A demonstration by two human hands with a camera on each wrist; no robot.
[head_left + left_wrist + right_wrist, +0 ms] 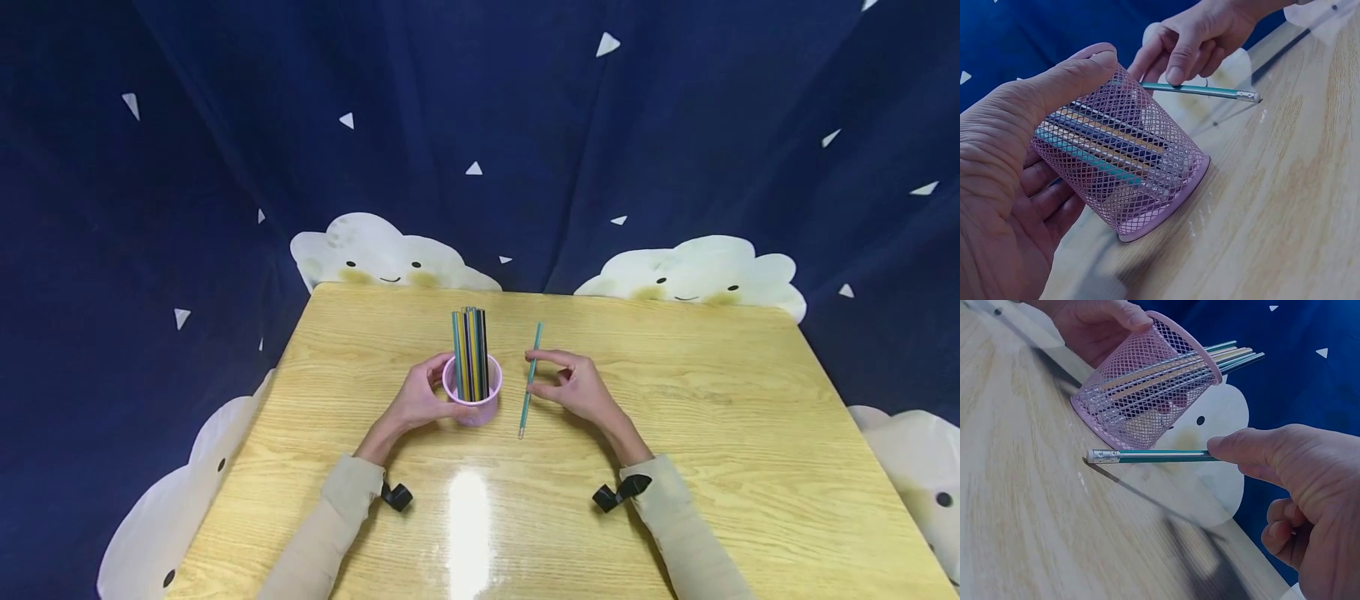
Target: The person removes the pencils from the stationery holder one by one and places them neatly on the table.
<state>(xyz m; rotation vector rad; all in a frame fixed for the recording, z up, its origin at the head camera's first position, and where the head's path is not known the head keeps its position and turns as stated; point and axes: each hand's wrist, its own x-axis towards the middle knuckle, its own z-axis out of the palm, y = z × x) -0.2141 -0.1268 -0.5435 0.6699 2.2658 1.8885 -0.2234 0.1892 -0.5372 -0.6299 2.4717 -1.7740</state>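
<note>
A pink mesh pencil cup (477,412) stands on the table, packed with several pencils (470,354) in teal, yellow and dark colours. My left hand (422,395) grips the cup from its left side, thumb near the rim and fingers round the far side, as the left wrist view shows. To the right of the cup, my right hand (576,387) pinches a teal pencil (1160,456) between thumb and fingers. Its white eraser end points down toward the table, close to the surface. Pencil and cup are apart.
The light wooden table (712,433) spreads out on both sides, with a bright glare patch in front of the cup. Behind it hangs a dark blue curtain (480,108) printed with white triangles and smiling clouds. Black wrist cameras (622,493) sit at both cuffs.
</note>
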